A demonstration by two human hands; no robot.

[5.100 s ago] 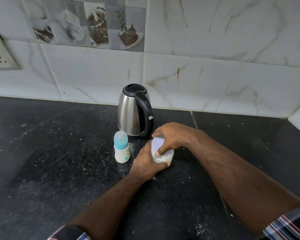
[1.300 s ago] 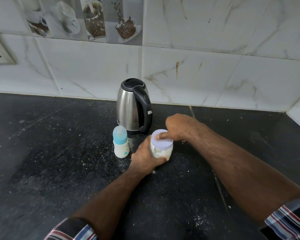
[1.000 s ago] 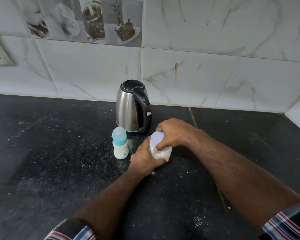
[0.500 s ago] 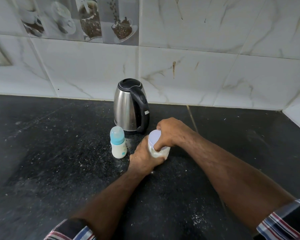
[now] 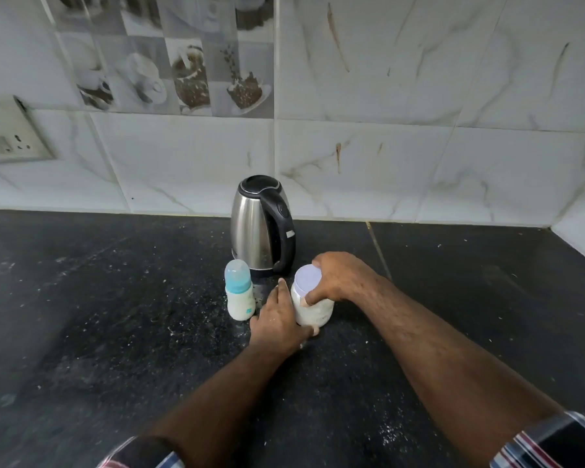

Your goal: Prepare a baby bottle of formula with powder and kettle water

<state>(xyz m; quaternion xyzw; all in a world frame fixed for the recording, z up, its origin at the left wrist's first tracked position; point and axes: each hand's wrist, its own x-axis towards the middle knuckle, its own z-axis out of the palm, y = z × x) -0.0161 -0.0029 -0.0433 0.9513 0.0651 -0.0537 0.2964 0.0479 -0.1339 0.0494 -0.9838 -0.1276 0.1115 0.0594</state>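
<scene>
Black speckled stone countertop (image 5: 115, 332), dusted with white flecks, carries all three items. Powder jar (image 5: 314, 310) stands upright in front of me, clear-walled, white powder inside, pale lilac lid (image 5: 307, 279) on top. My right hand (image 5: 338, 276) comes over from the right and is clamped on the lid: thumb on the near side of its rim, fingers curled round the far side. My left hand (image 5: 277, 320) lies against the jar's left wall with fingers extended and loose, thumb tucked under the near base; it braces the jar but is not wrapped round it. Jar therefore sits between my two hands, touching both. Baby bottle (image 5: 239, 290) stands upright just left of my left hand, apart from it, white body with a translucent blue cap on. Steel kettle (image 5: 262, 222) with black lid and handle stands behind both bottle and jar, near the tiled wall (image 5: 385, 146), lid closed, handle toward the right. Whether the jar lid is seated tight or loosened, I cannot tell. Striped cuffs visible at both forearms.
</scene>
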